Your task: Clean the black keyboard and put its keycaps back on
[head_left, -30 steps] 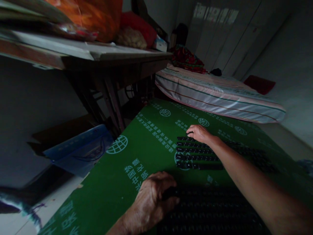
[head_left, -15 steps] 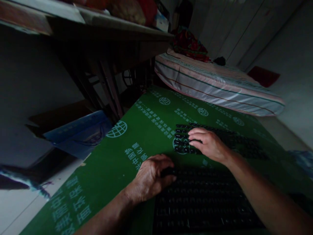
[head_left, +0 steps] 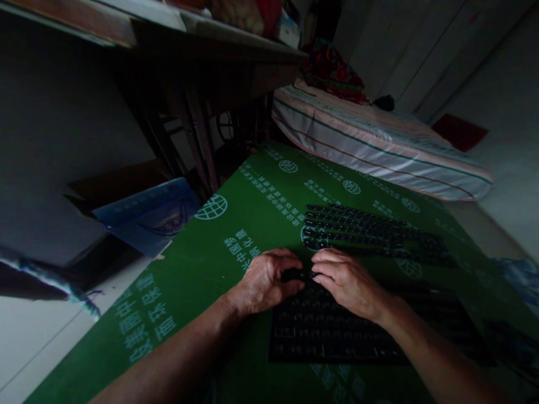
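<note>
At centre, the left hand (head_left: 267, 280) has its grip clamped on the keyboard (head_left: 341, 338); the adjacent right hand's (head_left: 347, 279) grip cannot be determined.

Home, prob. bedrm: striped mattress (head_left: 379, 147), red patterned cloth (head_left: 332, 73) on top, dark table (head_left: 273, 78) nr corner.

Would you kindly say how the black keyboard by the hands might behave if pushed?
The keyboard would probably move as one stiff piece, since its edges run straight. Broad and low, it seems unlikely to roll. It may slide, as the green board looks smooth.
</note>
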Available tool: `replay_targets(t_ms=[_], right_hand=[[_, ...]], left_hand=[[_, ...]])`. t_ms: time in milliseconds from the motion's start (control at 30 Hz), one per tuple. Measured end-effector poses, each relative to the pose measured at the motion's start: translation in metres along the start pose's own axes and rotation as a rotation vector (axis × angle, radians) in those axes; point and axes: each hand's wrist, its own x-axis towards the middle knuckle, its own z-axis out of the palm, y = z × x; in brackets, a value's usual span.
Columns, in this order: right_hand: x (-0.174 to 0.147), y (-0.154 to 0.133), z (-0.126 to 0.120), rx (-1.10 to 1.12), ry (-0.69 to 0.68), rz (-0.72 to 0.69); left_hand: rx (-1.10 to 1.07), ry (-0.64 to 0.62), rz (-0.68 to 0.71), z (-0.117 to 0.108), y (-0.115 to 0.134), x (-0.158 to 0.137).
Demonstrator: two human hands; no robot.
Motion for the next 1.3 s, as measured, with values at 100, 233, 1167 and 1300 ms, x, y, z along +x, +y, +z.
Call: replay_targets(t_ms=[100,233,1167,1300], right_hand=[[0.0005,-0.0014,0.0008,-0.008,-0.021,-0.008],[0.0000,-0.0027,-0.0002,-0.045,-0.037,-0.017],[0.0074,-0.0101,-0.0066,0.018,-0.126,0.126],[0.0083,-0.0101,-0.0075,0.048,-0.139,0.169]], left_hand=[[0.001,-0.008,-0.002,0.0003,0.0006,-0.0001],[-0.015,-0.010,-0.001,0.0014,-0.0007,0.0000],[0.017,-0.017,0.017,0.0036,-0.0032,0.0009],[0.031,-0.013,0.022,0.0041,-0.0047,0.0008]])
